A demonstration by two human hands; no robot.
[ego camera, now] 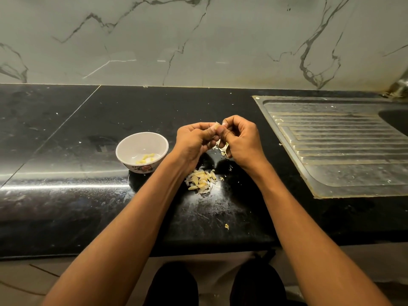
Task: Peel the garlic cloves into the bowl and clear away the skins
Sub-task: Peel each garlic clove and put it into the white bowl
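Both hands pinch one garlic clove [218, 129] between them: left hand [194, 140] and right hand [240, 140] meet fingertip to fingertip above the counter [66, 151], fingers curled in, thumbs pressed against the clove. A sliver of pale skin sticks up at the top of the pinch. Clove mostly hidden by the fingers, so its long axis cannot be read with certainty (it looks to run roughly across, hand to hand).

Nearest the body: pile of unpeeled cloves [202, 181], between the forearms, just below the hands. A stray flake of skin [226, 226] lies closer still, near the counter edge.

Directly under the hands: loose skins [221, 149] on the counter.

Left of the left hand, just beside it: bowl [123, 149], a few peeled cloves [146, 158] inside.

Judgement: peeling is under way and early. Once bare, the clove goes left; the left hand is nearer the bowl. Skins not yet cleared.

Far right: sink drainboard [331, 151].
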